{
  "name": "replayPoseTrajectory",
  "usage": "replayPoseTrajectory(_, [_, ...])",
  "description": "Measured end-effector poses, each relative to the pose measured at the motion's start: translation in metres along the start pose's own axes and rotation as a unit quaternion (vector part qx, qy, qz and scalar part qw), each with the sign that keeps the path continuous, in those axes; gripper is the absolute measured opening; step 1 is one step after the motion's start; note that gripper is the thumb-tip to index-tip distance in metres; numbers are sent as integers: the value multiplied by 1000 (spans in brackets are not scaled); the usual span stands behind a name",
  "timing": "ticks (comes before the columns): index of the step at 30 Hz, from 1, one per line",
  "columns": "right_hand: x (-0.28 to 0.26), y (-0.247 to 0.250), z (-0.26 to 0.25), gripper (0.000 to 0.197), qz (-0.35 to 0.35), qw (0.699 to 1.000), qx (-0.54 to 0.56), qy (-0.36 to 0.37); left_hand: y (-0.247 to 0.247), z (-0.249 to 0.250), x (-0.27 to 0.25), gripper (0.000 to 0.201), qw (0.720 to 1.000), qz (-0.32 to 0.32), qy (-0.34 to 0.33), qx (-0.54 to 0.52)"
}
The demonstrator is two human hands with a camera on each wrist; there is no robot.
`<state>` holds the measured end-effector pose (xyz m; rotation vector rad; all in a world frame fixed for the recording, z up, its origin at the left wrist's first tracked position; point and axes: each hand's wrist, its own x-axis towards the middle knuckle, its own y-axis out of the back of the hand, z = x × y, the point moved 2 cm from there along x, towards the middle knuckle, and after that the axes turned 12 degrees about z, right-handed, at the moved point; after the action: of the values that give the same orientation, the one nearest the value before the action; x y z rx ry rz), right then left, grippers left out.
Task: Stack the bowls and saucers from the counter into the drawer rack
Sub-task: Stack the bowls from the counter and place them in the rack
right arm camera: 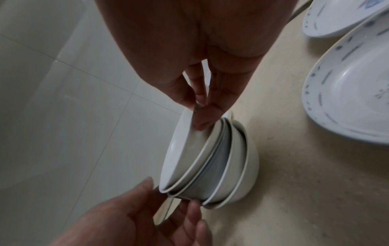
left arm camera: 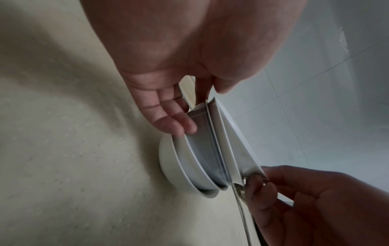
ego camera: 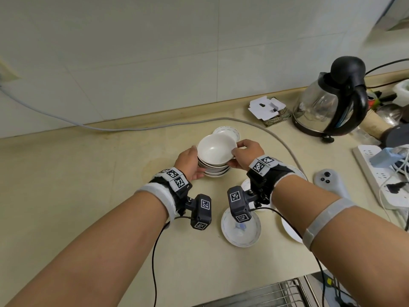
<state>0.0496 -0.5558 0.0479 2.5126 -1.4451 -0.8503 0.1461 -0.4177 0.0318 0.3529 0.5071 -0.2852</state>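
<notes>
A stack of several white bowls (ego camera: 215, 168) stands mid-counter, its top bowl (ego camera: 215, 149) tilted up. My left hand (ego camera: 191, 161) cups the stack's left side, fingers (left arm camera: 176, 123) against the bowl walls and thumb at the top rim. My right hand (ego camera: 238, 151) pinches the top bowl's right rim (right arm camera: 185, 133) between thumb and fingers (right arm camera: 203, 116). One patterned saucer (ego camera: 228, 130) lies behind the stack, and another saucer (ego camera: 241, 231) sits in front under my right wrist camera. The wire drawer rack (ego camera: 265, 293) shows at the bottom edge.
A glass kettle (ego camera: 329, 103) stands at the back right, with a white power strip (ego camera: 380, 173) and a white controller (ego camera: 329, 180) nearby. A grey cable (ego camera: 265, 129) curves across the counter behind the bowls. A white plate (ego camera: 290, 231) lies partly under my right forearm.
</notes>
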Motion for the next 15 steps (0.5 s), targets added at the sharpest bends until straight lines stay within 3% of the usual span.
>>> replayPoseTrajectory(4, [-4, -1, 2, 26, 15, 995, -92, 31, 1, -1, 4, 57, 999, -10, 3, 47])
replayPoseTrajectory(7, [-1, -6, 1, 45, -3, 989, -143, 32, 1, -2, 1, 54, 998, -56, 29, 4])
replayPoseTrajectory(11, [-7, -17, 1, 44, -59, 994, -93, -16, -3, -11, 3, 48, 996, -75, 41, -26])
replayPoseTrajectory(15, [-7, -24, 6, 47, -65, 996, -61, -19, -4, -17, 2, 45, 994, -83, 55, -39])
